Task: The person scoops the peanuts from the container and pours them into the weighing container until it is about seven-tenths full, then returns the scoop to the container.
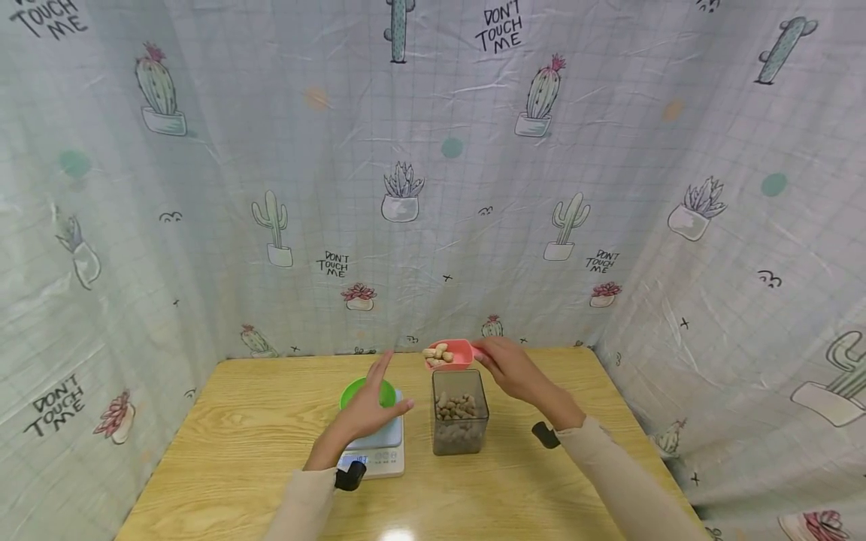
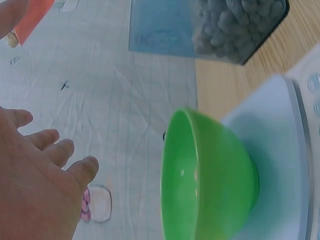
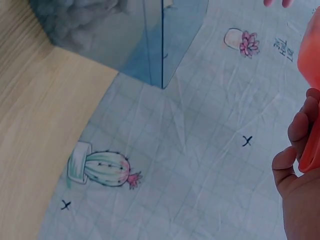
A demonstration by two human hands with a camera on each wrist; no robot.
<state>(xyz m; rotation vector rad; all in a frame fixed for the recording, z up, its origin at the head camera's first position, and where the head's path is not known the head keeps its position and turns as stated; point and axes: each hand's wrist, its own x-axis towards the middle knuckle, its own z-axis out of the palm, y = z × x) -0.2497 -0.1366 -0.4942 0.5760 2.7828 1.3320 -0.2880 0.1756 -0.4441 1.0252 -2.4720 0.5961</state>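
In the gripping right hand [image 1: 512,370], a pink scoop [image 1: 464,353] held peanuts [image 1: 440,354]; near it, a tinted bin [image 1: 460,446] held more. Near the spread-fingered left hand [image 1: 368,412], a green bowl [image 2: 227,175] sat on a scale [image 1: 389,467].

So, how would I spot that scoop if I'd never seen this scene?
On the wooden table, find the see-through grey container of peanuts. Just above it in the head view, the right hand grips the scoop by its handle. Its pinkish-red colour and the peanuts at its front set it apart from the green bowl on the scale.
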